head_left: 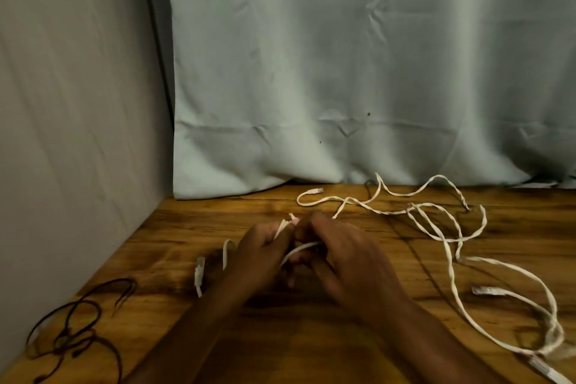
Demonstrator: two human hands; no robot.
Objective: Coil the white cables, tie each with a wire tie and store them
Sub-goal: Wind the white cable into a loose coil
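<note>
My left hand and my right hand meet at the middle of the wooden table. Both grip a flat white cable that runs between them, with a short folded piece sticking up above the fingers. One plug end of a white cable hangs just left of my left hand. More white cable sprawls in loose loops across the right half of the table. Its plugs lie at the back, at the right and at the bottom right corner.
A tangle of dark thin wire ties lies at the table's front left. A pale wall stands on the left. A grey-green curtain hangs behind the table's far edge.
</note>
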